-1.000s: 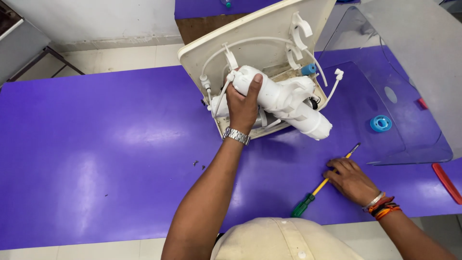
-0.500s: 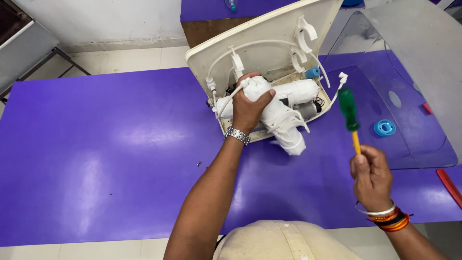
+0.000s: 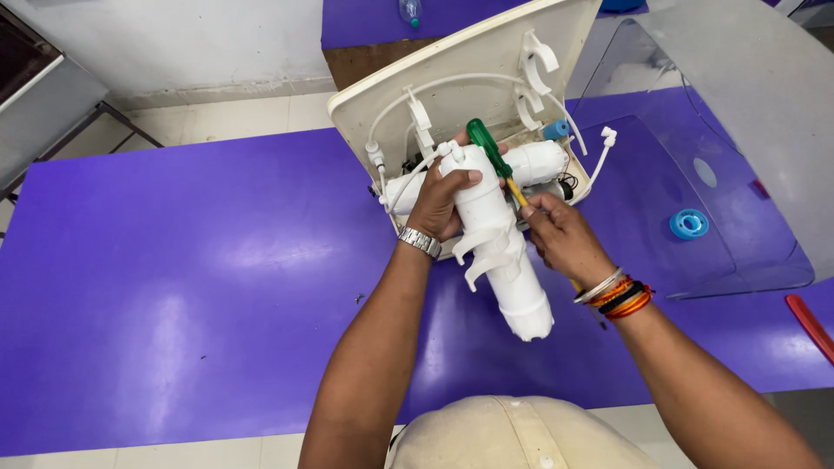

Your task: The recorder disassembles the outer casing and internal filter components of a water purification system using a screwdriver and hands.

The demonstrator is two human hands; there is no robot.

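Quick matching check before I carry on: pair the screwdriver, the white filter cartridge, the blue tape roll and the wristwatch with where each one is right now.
Things:
1. screwdriver
2. white filter cartridge
3. blue tape roll
4. wristwatch

Places:
A. lying on the clear plastic cover
B. on the left wrist
C. held in the right hand
D. gripped by the left hand

Pairs: 1-C, 2-D, 3-A, 4-B

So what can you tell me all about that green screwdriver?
The screwdriver has a shiny green plastic handle and a yellow section below it; its tip is hidden. It is tilted, handle up and away from the person. The right hand grips it low down. It crosses in front of the white filter cylinder held by the left hand.
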